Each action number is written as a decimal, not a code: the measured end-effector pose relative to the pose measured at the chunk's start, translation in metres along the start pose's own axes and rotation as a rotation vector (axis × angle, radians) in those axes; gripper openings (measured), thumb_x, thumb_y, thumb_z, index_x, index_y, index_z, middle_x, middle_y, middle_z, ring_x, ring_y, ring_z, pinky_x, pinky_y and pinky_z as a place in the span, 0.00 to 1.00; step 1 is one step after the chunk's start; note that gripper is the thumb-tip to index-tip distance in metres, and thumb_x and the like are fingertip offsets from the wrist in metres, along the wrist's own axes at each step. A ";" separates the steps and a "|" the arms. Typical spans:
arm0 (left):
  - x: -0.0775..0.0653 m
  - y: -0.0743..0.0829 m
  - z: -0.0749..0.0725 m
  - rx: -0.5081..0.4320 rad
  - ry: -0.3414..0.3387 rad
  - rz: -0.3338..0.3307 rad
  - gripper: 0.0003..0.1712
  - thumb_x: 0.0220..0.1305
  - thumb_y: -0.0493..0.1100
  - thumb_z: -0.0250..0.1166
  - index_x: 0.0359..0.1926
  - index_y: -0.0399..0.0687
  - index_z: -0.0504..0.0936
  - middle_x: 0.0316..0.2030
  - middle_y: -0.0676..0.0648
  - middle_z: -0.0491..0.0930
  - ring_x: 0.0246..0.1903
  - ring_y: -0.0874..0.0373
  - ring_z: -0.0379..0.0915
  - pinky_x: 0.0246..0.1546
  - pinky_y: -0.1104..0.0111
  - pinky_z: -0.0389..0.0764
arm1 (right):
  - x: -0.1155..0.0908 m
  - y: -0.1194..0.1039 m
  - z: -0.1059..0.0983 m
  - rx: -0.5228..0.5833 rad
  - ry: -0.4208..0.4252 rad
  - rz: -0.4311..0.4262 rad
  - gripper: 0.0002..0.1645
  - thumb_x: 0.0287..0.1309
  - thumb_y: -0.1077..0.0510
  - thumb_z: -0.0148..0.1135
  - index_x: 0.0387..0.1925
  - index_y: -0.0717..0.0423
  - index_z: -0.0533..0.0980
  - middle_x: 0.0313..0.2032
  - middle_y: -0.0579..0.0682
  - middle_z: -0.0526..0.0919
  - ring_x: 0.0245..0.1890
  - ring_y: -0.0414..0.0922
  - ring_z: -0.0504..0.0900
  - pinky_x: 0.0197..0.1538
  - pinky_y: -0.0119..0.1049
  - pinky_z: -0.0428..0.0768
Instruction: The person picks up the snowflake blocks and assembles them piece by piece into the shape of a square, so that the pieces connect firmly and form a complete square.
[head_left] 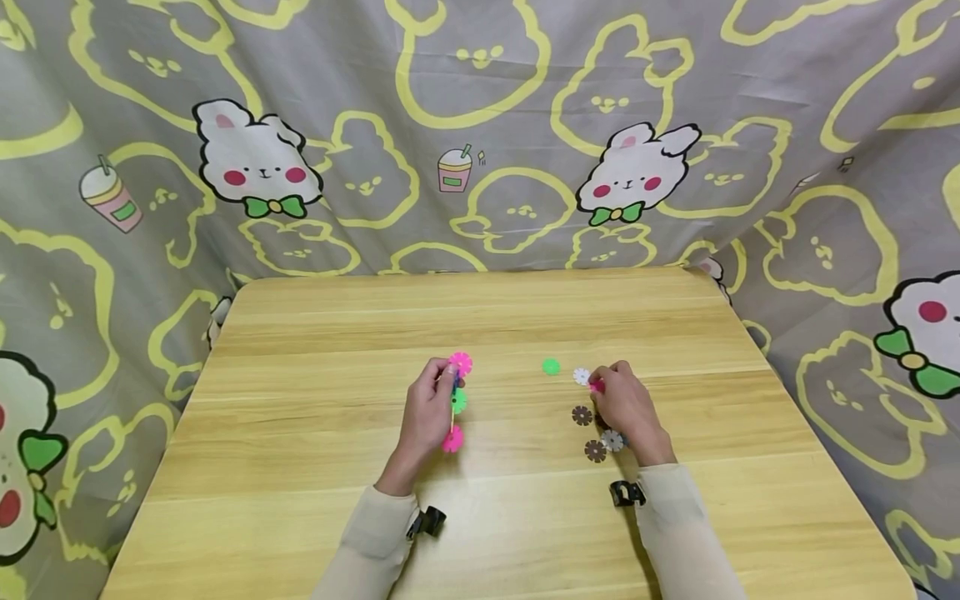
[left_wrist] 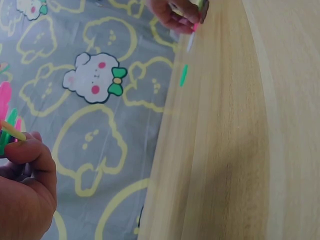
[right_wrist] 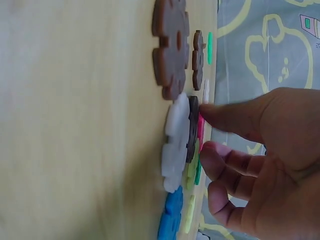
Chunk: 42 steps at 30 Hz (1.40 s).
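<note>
My left hand [head_left: 431, 408] pinches a chain of notched plastic discs slotted together. In it I make out a pink disc [head_left: 461, 363], a green disc [head_left: 459, 402] and a lower pink disc [head_left: 452, 439]; a yellow disc [left_wrist: 14, 131] shows edge-on by the thumb. A blue piece is partly covered by the fingers. Over a group of loose discs at the right, my right hand [head_left: 628, 406] has thumb and fingertips at opposite edges of a pink disc [right_wrist: 201, 127], low at the tabletop. The fingers partly cover that disc.
Close to the right hand lie brown discs [head_left: 596, 451], a grey-white disc [head_left: 612, 440], a blue disc [right_wrist: 171, 215] and yellow-green ones [right_wrist: 190, 214]. Farther left are a white disc [head_left: 581, 377] and a green disc [head_left: 551, 367]. A patterned curtain [head_left: 525, 150] surrounds the wooden table [head_left: 300, 333].
</note>
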<state>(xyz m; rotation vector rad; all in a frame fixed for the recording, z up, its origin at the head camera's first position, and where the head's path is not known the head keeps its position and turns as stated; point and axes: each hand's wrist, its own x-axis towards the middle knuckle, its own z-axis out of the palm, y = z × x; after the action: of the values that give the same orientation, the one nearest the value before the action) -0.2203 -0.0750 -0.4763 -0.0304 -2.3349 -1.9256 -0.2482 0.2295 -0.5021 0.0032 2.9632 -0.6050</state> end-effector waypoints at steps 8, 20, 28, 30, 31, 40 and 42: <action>0.001 -0.001 -0.001 0.007 0.006 -0.003 0.12 0.75 0.45 0.49 0.41 0.46 0.77 0.32 0.44 0.80 0.27 0.59 0.72 0.27 0.73 0.72 | 0.001 0.002 -0.001 0.040 -0.017 0.037 0.18 0.61 0.60 0.61 0.52 0.63 0.75 0.45 0.63 0.75 0.40 0.54 0.76 0.43 0.47 0.79; 0.001 0.000 -0.001 0.003 -0.002 0.001 0.12 0.75 0.45 0.49 0.41 0.45 0.77 0.33 0.42 0.80 0.27 0.59 0.71 0.27 0.73 0.72 | 0.002 0.007 -0.005 0.037 -0.008 0.104 0.22 0.59 0.56 0.66 0.50 0.68 0.76 0.44 0.66 0.81 0.40 0.58 0.80 0.45 0.51 0.79; 0.001 0.000 -0.003 -0.004 -0.009 -0.006 0.12 0.75 0.45 0.49 0.41 0.45 0.77 0.35 0.38 0.81 0.28 0.58 0.71 0.27 0.74 0.72 | 0.001 0.009 -0.008 0.058 -0.042 0.119 0.16 0.58 0.54 0.68 0.38 0.61 0.75 0.33 0.57 0.80 0.30 0.49 0.75 0.32 0.38 0.74; 0.001 0.000 -0.003 -0.006 -0.011 -0.008 0.12 0.75 0.45 0.49 0.41 0.45 0.77 0.34 0.38 0.80 0.27 0.58 0.71 0.27 0.74 0.72 | 0.000 0.007 -0.008 0.077 -0.050 0.097 0.14 0.59 0.54 0.67 0.37 0.58 0.74 0.31 0.54 0.78 0.29 0.47 0.74 0.30 0.36 0.71; 0.001 0.000 -0.003 -0.008 -0.011 -0.008 0.12 0.75 0.44 0.49 0.41 0.45 0.77 0.34 0.39 0.80 0.27 0.58 0.71 0.27 0.74 0.72 | 0.000 0.005 -0.007 0.092 -0.049 0.076 0.13 0.59 0.54 0.66 0.37 0.57 0.74 0.31 0.53 0.79 0.29 0.47 0.74 0.30 0.36 0.71; 0.000 0.004 -0.001 -0.025 -0.028 -0.033 0.12 0.75 0.44 0.49 0.42 0.43 0.77 0.34 0.41 0.79 0.26 0.60 0.70 0.26 0.75 0.71 | -0.011 -0.054 -0.009 0.323 0.097 -0.220 0.04 0.59 0.55 0.66 0.36 0.50 0.81 0.32 0.47 0.85 0.28 0.40 0.79 0.29 0.31 0.78; -0.002 0.011 -0.001 -0.020 -0.040 -0.046 0.12 0.75 0.43 0.49 0.43 0.41 0.76 0.35 0.39 0.79 0.26 0.60 0.70 0.26 0.75 0.70 | -0.012 -0.068 -0.007 0.352 0.165 -0.319 0.04 0.58 0.55 0.67 0.35 0.49 0.82 0.31 0.45 0.85 0.27 0.37 0.79 0.29 0.29 0.78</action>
<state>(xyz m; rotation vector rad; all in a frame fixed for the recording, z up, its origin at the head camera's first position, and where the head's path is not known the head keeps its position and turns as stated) -0.2172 -0.0741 -0.4654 -0.0171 -2.3615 -1.9876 -0.2384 0.1699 -0.4673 -0.4136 2.9873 -1.2143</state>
